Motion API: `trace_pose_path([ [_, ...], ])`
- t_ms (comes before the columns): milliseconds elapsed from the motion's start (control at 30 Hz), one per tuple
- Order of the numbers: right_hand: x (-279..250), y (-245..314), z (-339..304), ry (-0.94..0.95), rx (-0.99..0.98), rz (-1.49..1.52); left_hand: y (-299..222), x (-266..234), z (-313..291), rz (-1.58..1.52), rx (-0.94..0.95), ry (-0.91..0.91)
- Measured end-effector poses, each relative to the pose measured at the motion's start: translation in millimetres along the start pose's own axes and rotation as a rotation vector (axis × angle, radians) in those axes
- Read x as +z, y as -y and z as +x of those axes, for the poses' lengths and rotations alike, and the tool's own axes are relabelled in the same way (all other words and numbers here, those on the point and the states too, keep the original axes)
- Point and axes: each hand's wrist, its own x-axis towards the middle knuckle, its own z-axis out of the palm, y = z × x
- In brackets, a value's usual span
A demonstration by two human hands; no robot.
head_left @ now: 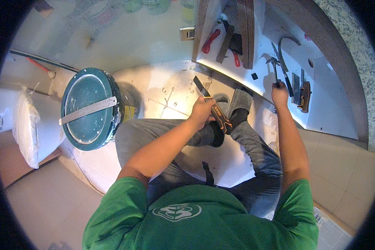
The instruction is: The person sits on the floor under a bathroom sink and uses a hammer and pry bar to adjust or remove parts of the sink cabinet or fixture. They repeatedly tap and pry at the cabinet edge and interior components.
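Note:
My left hand [202, 111] is closed round a chisel-like tool with a black and orange handle [221, 116]. Its dark, narrow blade [200, 86] points up and away, above my crossed feet. Further right, inside the white-lined cabinet, my right hand [280, 93] grips the lower handle of a claw hammer [274, 62], its head pointing away from me. Just right of that hand, on the cabinet floor, lies another tool with a black and orange handle [305, 98], beside a flat grey blade [296, 87]. A curved black hose [284, 54] is behind the hammer.
To my left stands a bucket with a green lid [81, 93]; a steel ruler [88, 110] lies across it. Curled shavings [166, 102] are scattered on the tiles. The cabinet's brown frame [248, 33] rises ahead, with red cord [211, 41] inside. Newspaper [331, 229] lies at lower right.

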Motion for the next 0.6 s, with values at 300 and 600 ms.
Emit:
trace_pose_path([
  [300,40,-17,38,0.022,0.171,-0.122,15,-20,26,0.063,-0.004,-0.078],
  [600,66,-29,51,-0.003,0.088,-0.206,27,-32,41,0.093,-0.052,-0.076],
])
